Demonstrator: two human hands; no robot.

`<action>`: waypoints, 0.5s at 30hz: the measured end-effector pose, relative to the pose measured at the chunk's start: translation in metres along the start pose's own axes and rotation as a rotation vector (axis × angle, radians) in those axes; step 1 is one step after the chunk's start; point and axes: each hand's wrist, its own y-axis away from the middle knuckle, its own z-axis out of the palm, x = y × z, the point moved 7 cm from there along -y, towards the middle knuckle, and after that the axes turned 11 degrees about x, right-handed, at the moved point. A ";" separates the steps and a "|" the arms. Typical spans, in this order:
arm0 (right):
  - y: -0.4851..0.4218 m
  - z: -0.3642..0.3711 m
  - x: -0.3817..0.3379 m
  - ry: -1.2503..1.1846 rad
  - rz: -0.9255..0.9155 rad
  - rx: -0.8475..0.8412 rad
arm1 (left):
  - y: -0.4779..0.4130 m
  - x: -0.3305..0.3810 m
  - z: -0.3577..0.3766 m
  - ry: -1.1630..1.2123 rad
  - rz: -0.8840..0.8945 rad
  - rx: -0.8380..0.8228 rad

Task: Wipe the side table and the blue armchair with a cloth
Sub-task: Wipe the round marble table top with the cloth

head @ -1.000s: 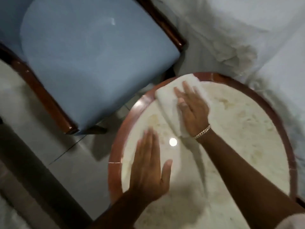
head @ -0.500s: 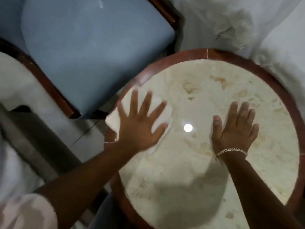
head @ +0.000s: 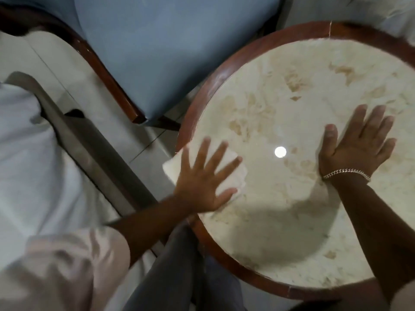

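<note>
Head view: left hand (head: 203,180) splays flat on the cloth (head: 233,176) at the table (head: 224,70) edge — pressing to wipe. Right hand (head: 357,144) lies open, empty, likely bracing.

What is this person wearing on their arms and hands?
Both hands are bare, without gloves. The right hand has a silver chain bracelet at the wrist. The left hand shows no jewellery; its arm has a pale short sleeve ending near the elbow.

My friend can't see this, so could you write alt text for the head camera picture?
A person's left hand presses a white cloth flat at the left edge of a round marble side table, while the right hand rests spread on its top. A blue armchair stands behind.
</note>
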 end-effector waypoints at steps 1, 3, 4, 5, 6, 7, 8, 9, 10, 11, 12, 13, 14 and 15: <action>0.000 0.002 -0.001 0.007 -0.012 0.015 | -0.026 -0.016 0.003 -0.037 0.024 0.043; -0.003 0.005 0.000 0.025 -0.021 0.026 | -0.076 -0.051 -0.001 -0.115 -0.115 0.088; -0.002 0.005 0.001 0.022 -0.020 0.022 | -0.083 -0.059 -0.005 -0.108 -0.184 0.089; -0.001 0.004 0.003 0.014 -0.016 0.016 | -0.078 -0.055 -0.005 -0.080 -0.189 0.102; 0.000 0.003 0.003 0.009 -0.010 0.012 | -0.058 -0.040 -0.004 -0.048 -0.154 0.092; -0.001 0.003 0.001 0.006 -0.009 0.009 | -0.029 -0.017 -0.004 -0.017 -0.114 0.052; -0.002 0.002 -0.001 0.004 -0.012 0.001 | 0.004 0.007 -0.004 0.006 -0.066 0.002; -0.002 0.001 -0.003 0.001 -0.012 -0.008 | 0.035 0.027 -0.004 0.045 -0.009 -0.062; -0.002 -0.001 -0.004 0.002 -0.007 -0.014 | 0.055 0.041 -0.004 0.085 0.039 -0.108; -0.001 -0.003 -0.003 0.009 0.001 -0.013 | 0.055 0.047 0.000 0.125 0.100 -0.128; 0.000 -0.004 -0.002 0.015 0.008 -0.013 | 0.035 0.047 0.005 0.139 0.171 -0.114; 0.000 -0.004 -0.002 0.017 0.009 -0.010 | 0.001 0.046 0.010 0.109 0.217 -0.061; 0.000 -0.004 -0.003 0.018 0.011 -0.002 | -0.042 0.042 0.013 0.063 0.202 0.007; -0.001 -0.003 -0.003 0.023 0.015 0.005 | -0.085 0.034 0.014 0.022 0.112 0.049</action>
